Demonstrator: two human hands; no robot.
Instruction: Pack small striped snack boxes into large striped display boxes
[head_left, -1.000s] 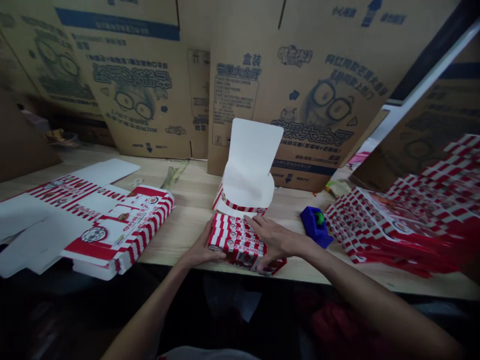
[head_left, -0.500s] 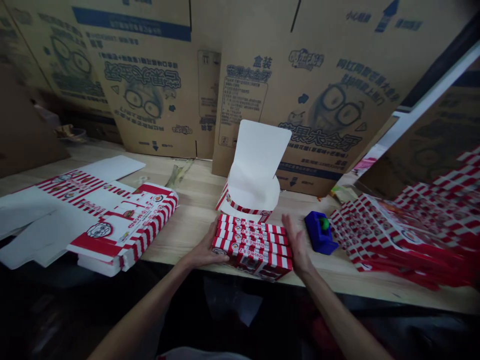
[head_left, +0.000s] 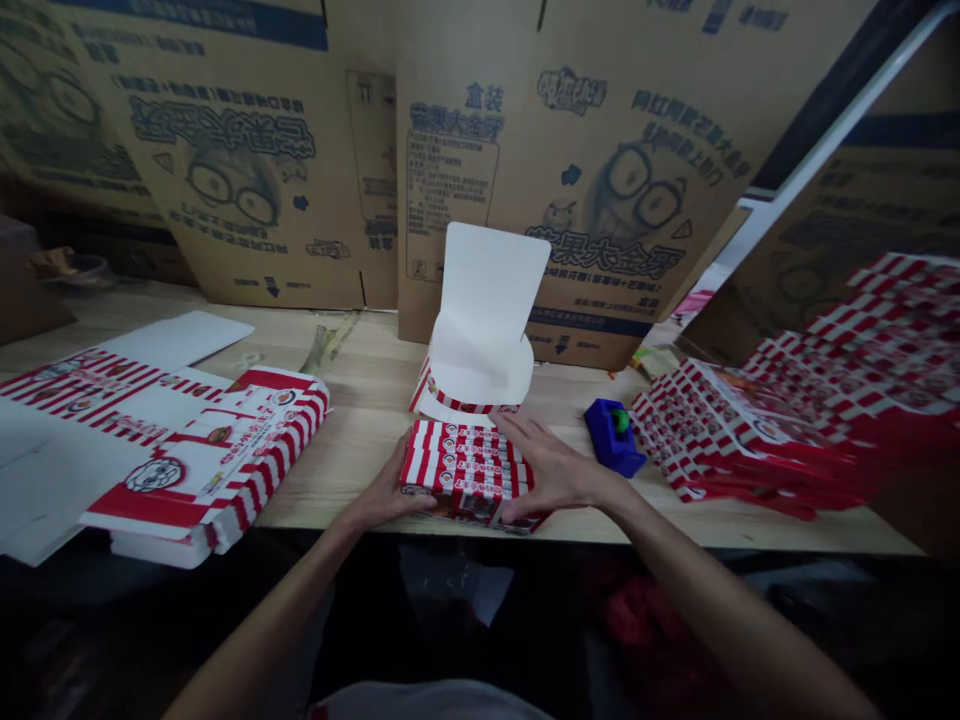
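Several red-and-white striped small boxes (head_left: 465, 462) stand pressed side by side in a row near the table's front edge. My left hand (head_left: 391, 490) grips the row's left end, thumb at the front. Around the right end curls my right hand (head_left: 544, 468), thumb on the near face and fingers reaching over the far side. Directly behind the row stands an open carton (head_left: 484, 360) with a white inside, its tall lid flap upright and its striped front partly hidden by the small boxes.
Flat striped carton blanks (head_left: 202, 450) are stacked at the left. On the right are a blue tape dispenser (head_left: 615, 437) with a green core and piled striped boxes (head_left: 739, 430). Large brown cardboard boxes (head_left: 480, 200) line the back of the wooden table (head_left: 352, 420).
My right hand has gone from lying nearly flat beside the row's right end to wrapping round it. My left hand keeps its hold. The whole view has shifted a little.
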